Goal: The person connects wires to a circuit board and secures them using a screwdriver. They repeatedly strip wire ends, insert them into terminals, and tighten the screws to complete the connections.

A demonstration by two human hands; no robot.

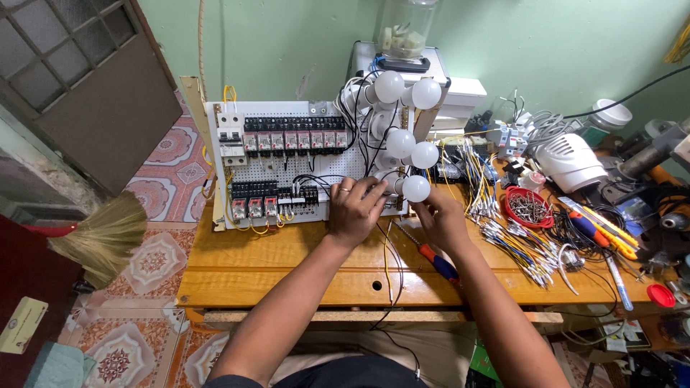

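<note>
Screwdriver (pixel 435 261): lies free on the wooden bench (pixel 273 266), nearest the viewer, under the right forearm.
Left hand (pixel 353 210): fingers curled on the board's (pixel 287 169) lower edge, grip unclear.
Right hand (pixel 440 215): fingertips closed around the lowest bulb's base.
Bulb (pixel 416 188): just above the right hand, long axis level, dome pointing right, nearer that hand.

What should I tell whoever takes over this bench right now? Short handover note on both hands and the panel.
Left hand: resting on the white perforated panel at its lower right, fingers by the black wires.
Right hand: fingertips at the lowest white bulb; grip unclear.
Done: relays mounted in rows, five bulbs in place.
Left: loose wire bundle and screwdriver lie unused on the wooden bench.
</note>
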